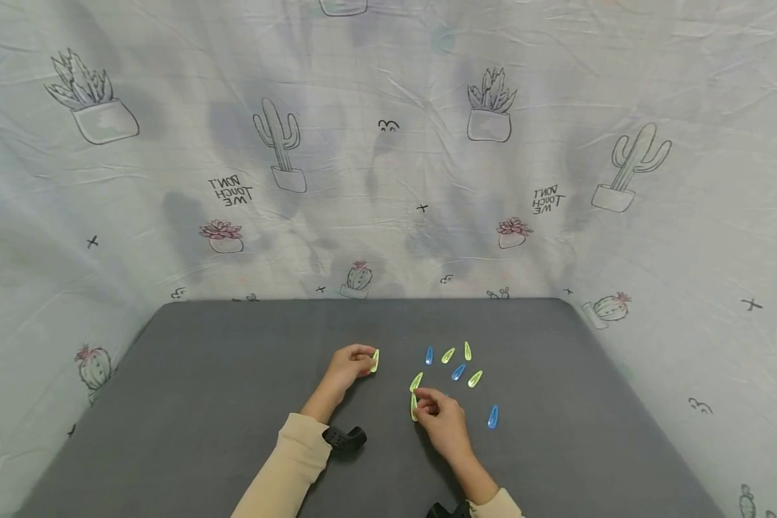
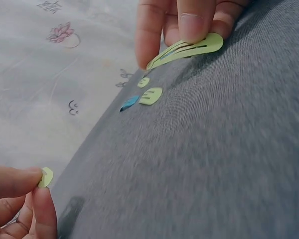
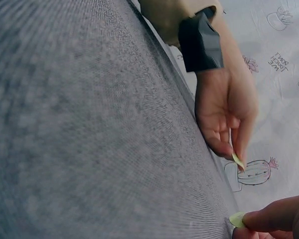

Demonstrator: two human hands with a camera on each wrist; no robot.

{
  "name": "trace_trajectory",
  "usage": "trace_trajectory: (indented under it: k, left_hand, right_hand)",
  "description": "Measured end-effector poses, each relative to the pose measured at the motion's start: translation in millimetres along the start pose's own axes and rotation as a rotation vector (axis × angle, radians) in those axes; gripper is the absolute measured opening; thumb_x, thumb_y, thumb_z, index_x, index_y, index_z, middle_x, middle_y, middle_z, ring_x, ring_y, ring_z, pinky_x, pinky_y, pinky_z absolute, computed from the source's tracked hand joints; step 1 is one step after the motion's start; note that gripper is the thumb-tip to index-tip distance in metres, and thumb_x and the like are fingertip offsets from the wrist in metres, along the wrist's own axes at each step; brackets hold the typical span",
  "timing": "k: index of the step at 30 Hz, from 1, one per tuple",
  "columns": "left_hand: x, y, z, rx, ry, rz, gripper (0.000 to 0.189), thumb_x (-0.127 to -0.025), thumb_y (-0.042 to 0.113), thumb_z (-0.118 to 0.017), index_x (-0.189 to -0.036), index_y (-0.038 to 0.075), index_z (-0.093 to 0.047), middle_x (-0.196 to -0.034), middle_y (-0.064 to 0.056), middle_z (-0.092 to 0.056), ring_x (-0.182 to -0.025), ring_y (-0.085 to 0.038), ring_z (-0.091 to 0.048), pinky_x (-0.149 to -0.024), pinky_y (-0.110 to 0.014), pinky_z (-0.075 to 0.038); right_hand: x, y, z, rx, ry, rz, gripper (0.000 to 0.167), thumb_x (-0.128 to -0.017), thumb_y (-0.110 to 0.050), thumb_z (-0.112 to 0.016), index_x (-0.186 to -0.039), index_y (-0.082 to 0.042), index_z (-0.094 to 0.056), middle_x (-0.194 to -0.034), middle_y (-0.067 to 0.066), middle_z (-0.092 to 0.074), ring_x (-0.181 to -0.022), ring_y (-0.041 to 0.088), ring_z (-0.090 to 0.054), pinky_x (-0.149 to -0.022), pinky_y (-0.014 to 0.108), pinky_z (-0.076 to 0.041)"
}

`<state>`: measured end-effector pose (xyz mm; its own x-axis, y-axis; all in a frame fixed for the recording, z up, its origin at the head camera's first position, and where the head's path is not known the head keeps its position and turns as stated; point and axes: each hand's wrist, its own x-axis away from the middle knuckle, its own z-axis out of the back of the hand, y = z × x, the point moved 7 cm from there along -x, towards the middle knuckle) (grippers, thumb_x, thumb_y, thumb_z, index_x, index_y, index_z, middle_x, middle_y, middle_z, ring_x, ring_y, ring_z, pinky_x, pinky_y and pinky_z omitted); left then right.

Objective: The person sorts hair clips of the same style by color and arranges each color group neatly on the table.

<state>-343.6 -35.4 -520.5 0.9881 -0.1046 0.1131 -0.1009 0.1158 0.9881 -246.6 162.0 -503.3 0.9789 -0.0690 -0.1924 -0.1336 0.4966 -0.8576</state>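
My left hand (image 1: 351, 363) pinches a yellow-green snap hair clip (image 1: 375, 360) between thumb and fingertips, left of the scattered clips. In the left wrist view that clip (image 2: 46, 178) pokes out past the fingers, mostly covered. A second yellow-green hair clip (image 1: 414, 408) is pinched by my right hand (image 1: 442, 423), close to the tabletop. The left wrist view shows the slotted face of this clip (image 2: 189, 50) under the thumb. Just beyond it lies another yellow-green clip (image 1: 417, 381), their ends close together; I cannot tell whether they touch.
Right of the hands lie several loose clips, among them a blue one (image 1: 493, 416), another blue one (image 1: 458, 372) and a yellow-green one (image 1: 475, 378). The dark grey table (image 1: 246, 374) meets a cactus-printed cloth (image 1: 388, 165) at its back and sides. Each wrist wears a black band.
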Motion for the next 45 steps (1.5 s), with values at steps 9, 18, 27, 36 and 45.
trace_trajectory:
  k: [9,18,27,36,45]
  left_hand:
    - [14.8,-1.9,37.0,-0.029,0.092,-0.012,0.025,-0.087,0.002,-0.063,-0.111,-0.005,-0.064,-0.088,-0.009,-0.062,-0.076,-0.014,-0.059,-0.074,-0.030,-0.052]
    - [22.2,2.0,71.0,-0.109,0.198,-0.027,0.024,-0.086,-0.003,-0.061,-0.109,-0.008,-0.064,-0.085,-0.013,-0.063,-0.073,-0.013,-0.058,-0.069,-0.025,-0.051]
    - [23.3,5.3,77.1,-0.496,0.330,-0.122,0.018,-0.083,0.006,-0.065,-0.100,0.000,-0.069,-0.084,-0.010,-0.067,-0.074,-0.021,-0.061,-0.068,-0.034,-0.047]
    - [24.1,6.8,79.9,-0.576,0.267,-0.213,0.019,-0.085,0.010,-0.068,-0.101,0.001,-0.069,-0.085,-0.008,-0.062,-0.077,-0.019,-0.056,-0.074,-0.038,-0.044]
    - [24.7,3.5,81.3,-0.609,0.147,-0.305,0.021,-0.084,0.007,-0.069,-0.105,0.004,-0.072,-0.084,-0.004,-0.059,-0.070,-0.011,-0.048,-0.064,-0.026,-0.040]
  right_hand:
    - [0.0,-3,0,-0.001,-0.003,0.001,0.025,-0.076,0.003,-0.069,-0.100,-0.002,-0.071,-0.078,0.002,-0.065,-0.068,0.003,-0.056,-0.062,0.019,-0.047]
    - [0.2,0,1,0.005,-0.006,0.001,0.026,-0.076,0.002,-0.070,-0.101,-0.003,-0.071,-0.078,0.002,-0.065,-0.069,0.003,-0.056,-0.062,0.019,-0.047]
    - [0.3,0,0,-0.007,-0.007,0.002,0.025,-0.077,0.002,-0.069,-0.101,-0.003,-0.071,-0.079,0.002,-0.065,-0.069,0.003,-0.056,-0.063,0.019,-0.047]
    - [0.1,1,0,-0.015,-0.016,-0.001,0.025,-0.077,0.002,-0.069,-0.102,-0.002,-0.070,-0.079,0.003,-0.064,-0.069,0.003,-0.055,-0.062,0.019,-0.047]
    - [1.1,2,1,-0.013,-0.010,0.011,0.025,-0.077,0.002,-0.068,-0.102,-0.001,-0.070,-0.079,0.003,-0.064,-0.068,0.003,-0.056,-0.062,0.019,-0.047]
